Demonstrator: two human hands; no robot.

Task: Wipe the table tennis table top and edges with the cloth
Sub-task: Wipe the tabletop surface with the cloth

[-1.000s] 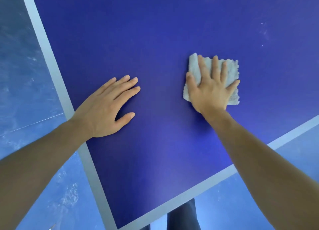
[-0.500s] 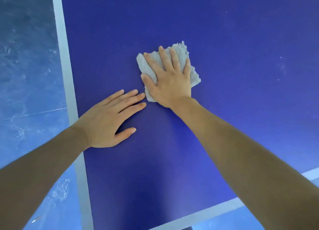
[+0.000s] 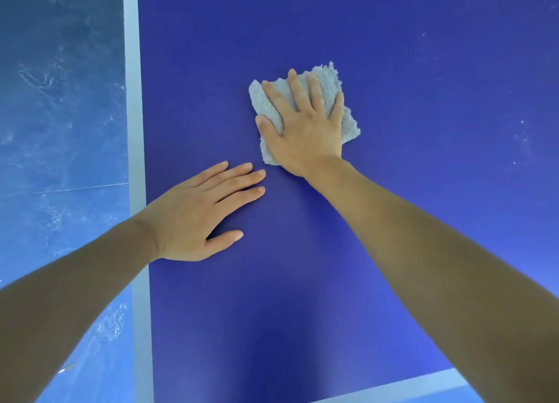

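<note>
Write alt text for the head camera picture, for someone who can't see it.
A person's right hand presses a pale cloth flat on a blue table tennis table. The left hand rests open on the table, near the white line along its left edge.

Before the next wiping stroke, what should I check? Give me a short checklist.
1. Right hand pressing flat on the pale grey fluffy cloth: ok.
2. Cloth lying on the dark blue table top: ok.
3. Left hand flat on the top, fingers straight: ok.
4. Pale specks at the top's right side removed: not ok.
5. White border stripe at the left wiped: cannot tell.
</note>
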